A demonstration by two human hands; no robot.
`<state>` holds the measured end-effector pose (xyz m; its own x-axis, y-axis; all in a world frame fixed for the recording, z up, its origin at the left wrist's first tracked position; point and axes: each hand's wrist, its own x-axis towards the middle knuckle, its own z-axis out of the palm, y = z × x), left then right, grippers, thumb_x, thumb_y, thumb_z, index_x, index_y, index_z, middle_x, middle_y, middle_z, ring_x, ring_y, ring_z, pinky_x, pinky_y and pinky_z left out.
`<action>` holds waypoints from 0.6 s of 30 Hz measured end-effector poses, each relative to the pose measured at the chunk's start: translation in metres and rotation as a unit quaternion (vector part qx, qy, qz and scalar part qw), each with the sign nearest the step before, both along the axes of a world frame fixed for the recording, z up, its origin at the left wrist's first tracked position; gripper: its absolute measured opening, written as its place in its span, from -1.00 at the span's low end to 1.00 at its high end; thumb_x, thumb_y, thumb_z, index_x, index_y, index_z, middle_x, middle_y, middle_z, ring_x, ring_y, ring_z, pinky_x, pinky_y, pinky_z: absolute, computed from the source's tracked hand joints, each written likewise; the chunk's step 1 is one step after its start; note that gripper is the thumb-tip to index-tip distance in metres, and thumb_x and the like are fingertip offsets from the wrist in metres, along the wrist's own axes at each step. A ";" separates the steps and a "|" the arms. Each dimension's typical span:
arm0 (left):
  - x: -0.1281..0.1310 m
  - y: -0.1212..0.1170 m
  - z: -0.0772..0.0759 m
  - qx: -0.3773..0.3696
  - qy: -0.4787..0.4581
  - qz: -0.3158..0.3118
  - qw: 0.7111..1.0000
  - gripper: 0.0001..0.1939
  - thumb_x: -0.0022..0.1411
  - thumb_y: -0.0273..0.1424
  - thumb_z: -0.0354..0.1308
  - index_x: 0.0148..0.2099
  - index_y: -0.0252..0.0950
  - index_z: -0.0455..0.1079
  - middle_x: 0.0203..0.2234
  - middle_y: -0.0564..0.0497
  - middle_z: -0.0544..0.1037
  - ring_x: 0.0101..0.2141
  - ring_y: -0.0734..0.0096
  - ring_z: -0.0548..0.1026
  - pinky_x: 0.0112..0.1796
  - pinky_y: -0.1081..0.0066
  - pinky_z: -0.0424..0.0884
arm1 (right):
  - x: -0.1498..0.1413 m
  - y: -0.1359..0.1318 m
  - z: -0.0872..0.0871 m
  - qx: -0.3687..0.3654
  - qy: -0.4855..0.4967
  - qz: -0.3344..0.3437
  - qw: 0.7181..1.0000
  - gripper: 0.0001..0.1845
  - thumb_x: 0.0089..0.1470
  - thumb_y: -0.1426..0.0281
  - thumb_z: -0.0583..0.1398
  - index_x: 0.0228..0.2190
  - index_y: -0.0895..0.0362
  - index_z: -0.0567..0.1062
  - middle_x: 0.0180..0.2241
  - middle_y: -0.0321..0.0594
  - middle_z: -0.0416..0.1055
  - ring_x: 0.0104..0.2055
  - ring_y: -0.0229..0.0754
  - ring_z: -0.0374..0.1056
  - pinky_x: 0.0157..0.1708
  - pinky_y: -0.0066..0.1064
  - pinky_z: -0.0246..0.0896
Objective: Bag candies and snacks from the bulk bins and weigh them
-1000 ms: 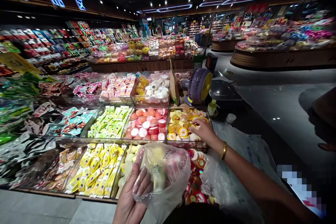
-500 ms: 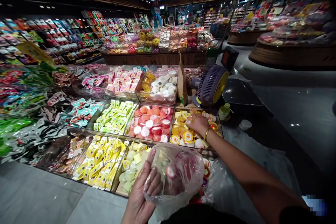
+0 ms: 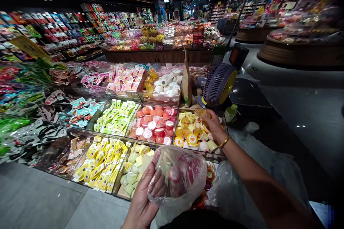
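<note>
The left hand [image 3: 145, 195] is closed on the rim of a clear bag [image 3: 186, 182], thumb on the near side and fingers curled into it. The bag hangs with its mouth open, in front of the bins, and some reddish things show through its plastic. The right hand [image 3: 215, 126], with a bangle [image 3: 224, 142] at the wrist, is over the yellow cups [image 3: 185, 131], in the bin just right of the pink cups [image 3: 154, 123]. Its fingers are half bent, with the tips at an amber cup near the back; I cannot tell if they grip it. Compared with half a second ago, this hand has shifted to the right, uncovering more yellow cups, while the left hand keeps its hold.
</note>
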<state>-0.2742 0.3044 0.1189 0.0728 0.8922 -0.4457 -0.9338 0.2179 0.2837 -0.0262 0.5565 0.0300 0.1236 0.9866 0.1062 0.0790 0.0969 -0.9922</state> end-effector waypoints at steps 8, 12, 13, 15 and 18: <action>0.002 0.004 0.000 0.034 0.007 -0.017 0.999 -0.74 0.45 -0.44 -0.03 0.11 -0.24 0.35 -0.73 0.24 0.20 -0.74 0.69 0.22 -0.68 0.63 -0.01 | 0.010 -0.054 0.063 -0.167 0.464 0.127 0.860 -0.58 0.00 0.09 0.27 -0.11 -0.02 0.46 0.01 -0.18 0.49 0.05 0.00 0.40 0.02 -0.01 0.37; 0.008 0.007 -0.001 0.034 0.021 -0.023 0.999 -0.84 0.41 -0.45 0.05 -0.01 -0.25 0.39 -0.73 0.25 0.17 -0.73 0.69 0.18 -0.68 0.63 0.00 | -0.002 -0.107 0.093 -0.207 0.435 0.215 0.849 -0.42 0.05 -0.07 0.17 -0.01 0.00 0.40 0.06 -0.09 0.45 0.09 0.08 0.38 0.02 0.05 0.33; 0.010 0.008 -0.002 0.035 0.025 -0.024 0.999 -0.88 0.40 -0.44 0.07 -0.06 -0.26 0.39 -0.73 0.25 0.16 -0.73 0.69 0.17 -0.68 0.63 0.01 | -0.008 -0.122 0.098 -0.227 0.414 0.237 0.849 -0.39 0.06 -0.11 0.13 0.00 0.01 0.39 0.06 -0.06 0.44 0.10 0.09 0.37 0.01 0.05 0.32; 0.012 0.008 -0.001 0.040 0.037 -0.028 0.998 -0.94 0.38 -0.43 0.11 -0.13 -0.28 0.39 -0.73 0.26 0.13 -0.73 0.69 0.15 -0.68 0.64 0.02 | -0.022 -0.151 0.102 -0.273 0.384 0.284 0.835 -0.37 0.07 -0.13 0.11 0.00 0.04 0.39 0.06 -0.03 0.43 0.11 0.11 0.36 0.02 0.06 0.30; 0.014 0.008 0.001 0.047 0.047 -0.036 0.997 -0.87 0.35 -0.42 0.16 -0.06 -0.26 0.39 -0.73 0.28 0.10 -0.73 0.70 0.12 -0.67 0.65 0.04 | -0.043 -0.185 0.095 -0.327 0.391 0.346 0.788 -0.45 0.07 0.02 0.20 0.01 0.05 0.40 0.04 -0.04 0.44 0.11 0.08 0.36 0.05 0.03 0.26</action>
